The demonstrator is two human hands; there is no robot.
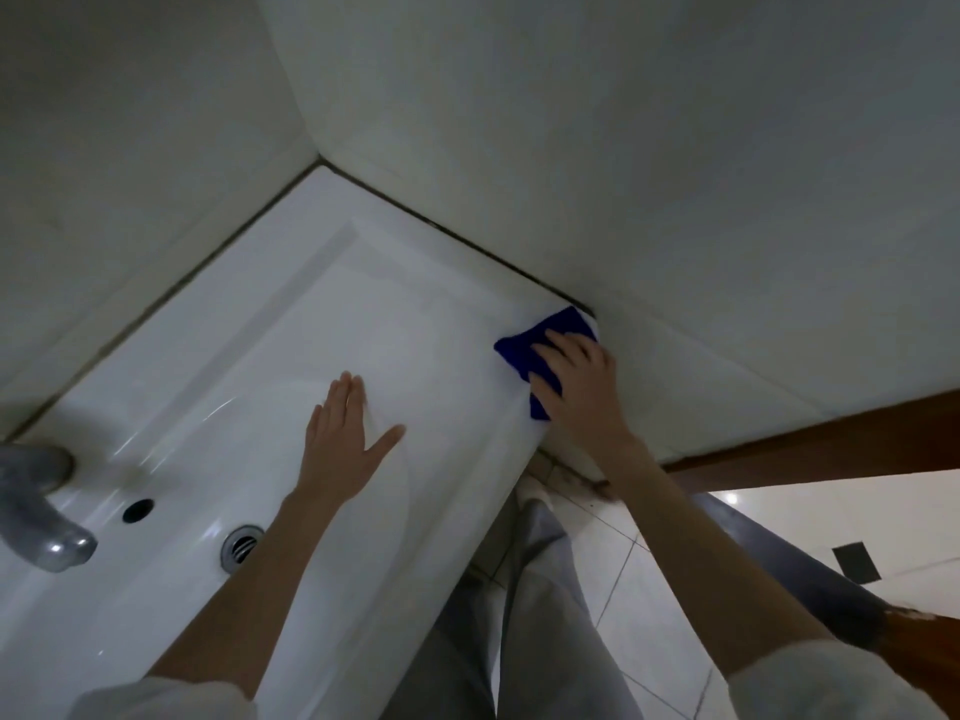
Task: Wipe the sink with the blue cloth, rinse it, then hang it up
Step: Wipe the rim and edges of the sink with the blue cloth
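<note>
- Now the right hand lies flat on the blue cloth, fingers spread and nearly straight, pressing it down rather than gripping it.
- That flat press likely keeps as much of the cloth as possible against the surface, which suits wiping.
- The cloth sits on the far right corner of the sink, on the rim, right where it meets the wall; one edge hangs just over the front of the rim.
- The left hand holds nothing. It rests palm down on the sink's smooth inner slope, fingers together and thumb spread wide, probably to steady the body during the reach into the corner.
- The two hands are well apart, the cloth under the right one only and out of the left one's reach.
- The tap and the drain sit at the left end, well away from the cloth, so rinsing will mean carrying it across the basin.
- Judging by this, the wiping step is under way; rinsing and hanging are not yet done.
</note>
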